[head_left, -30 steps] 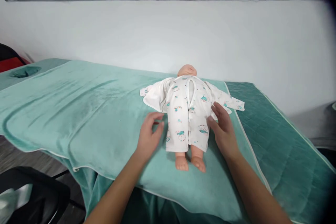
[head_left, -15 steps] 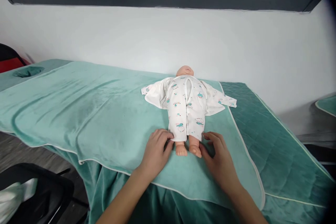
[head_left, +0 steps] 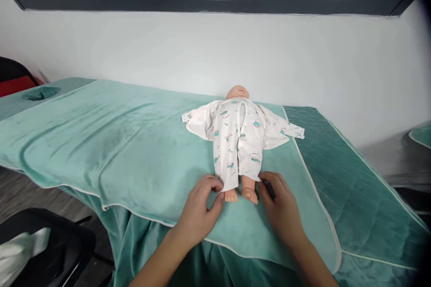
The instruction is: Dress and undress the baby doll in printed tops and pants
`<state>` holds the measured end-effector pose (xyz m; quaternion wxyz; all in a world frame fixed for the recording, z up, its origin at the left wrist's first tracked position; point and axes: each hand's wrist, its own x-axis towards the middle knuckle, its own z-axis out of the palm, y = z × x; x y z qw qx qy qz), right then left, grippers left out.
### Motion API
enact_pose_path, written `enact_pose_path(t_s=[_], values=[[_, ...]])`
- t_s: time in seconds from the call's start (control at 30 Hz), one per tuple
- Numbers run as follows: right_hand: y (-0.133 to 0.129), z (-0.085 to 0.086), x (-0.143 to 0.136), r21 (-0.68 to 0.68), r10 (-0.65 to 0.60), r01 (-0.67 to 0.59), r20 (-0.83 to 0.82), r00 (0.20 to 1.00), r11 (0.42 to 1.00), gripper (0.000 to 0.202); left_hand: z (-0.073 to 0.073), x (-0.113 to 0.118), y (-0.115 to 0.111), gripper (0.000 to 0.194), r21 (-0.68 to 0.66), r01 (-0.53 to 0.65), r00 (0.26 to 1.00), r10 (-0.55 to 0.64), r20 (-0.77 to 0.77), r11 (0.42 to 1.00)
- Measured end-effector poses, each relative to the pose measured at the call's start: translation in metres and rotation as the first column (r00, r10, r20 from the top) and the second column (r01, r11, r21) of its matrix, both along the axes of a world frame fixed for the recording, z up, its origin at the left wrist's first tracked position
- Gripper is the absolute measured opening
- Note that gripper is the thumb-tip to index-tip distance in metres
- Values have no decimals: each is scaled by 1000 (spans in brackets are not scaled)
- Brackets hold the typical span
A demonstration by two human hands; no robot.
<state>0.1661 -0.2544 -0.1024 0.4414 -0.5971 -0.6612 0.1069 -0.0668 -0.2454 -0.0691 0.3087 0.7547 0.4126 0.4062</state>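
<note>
A baby doll (head_left: 237,92) lies on its back on a teal blanket (head_left: 134,152), head toward the wall. It wears a white printed romper (head_left: 235,143) with the sleeves spread flat to both sides. My left hand (head_left: 200,208) pinches the hem of the romper's left leg beside the doll's bare foot (head_left: 230,195). My right hand (head_left: 281,206) grips the hem of the other leg, next to the second foot (head_left: 250,194). Both legs of the garment look drawn straight toward me.
The blanket covers a padded table with a darker quilted teal cover (head_left: 353,179) showing at the right. A white wall (head_left: 215,54) runs behind, under a dark window frame. A black chair (head_left: 43,246) stands at the lower left, something red (head_left: 15,85) at far left.
My hands moved from the doll's hips down to the leg hems and took hold of them. The romper legs are now pulled longer and straighter toward the feet.
</note>
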Motion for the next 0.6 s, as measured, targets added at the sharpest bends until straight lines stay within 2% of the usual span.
enact_pose_path(t_s=[0.07,0.17,0.27,0.4,0.5,0.6], values=[[0,1,1,7,14,-14,-22,1000,1000,14,3,3,2,7,23,-32,999,32,8,999],[-3,7,1,3,42,-42,-81,996,999,13,14,13,10,15,137,-67,998,68,-9,988],[-8,21,0,6,69,-68,-134,989,998,12,26,28,20,17,192,-18,993,40,-114,981],[-14,44,-4,45,105,-99,-178,978,994,11,38,46,30,16,159,52,963,-7,-271,986],[-16,56,-7,58,122,-113,-191,974,992,12,42,54,31,15,163,68,942,-10,-335,984],[-17,58,-8,54,127,-119,-191,973,991,11,39,59,30,12,210,55,931,26,-364,976]])
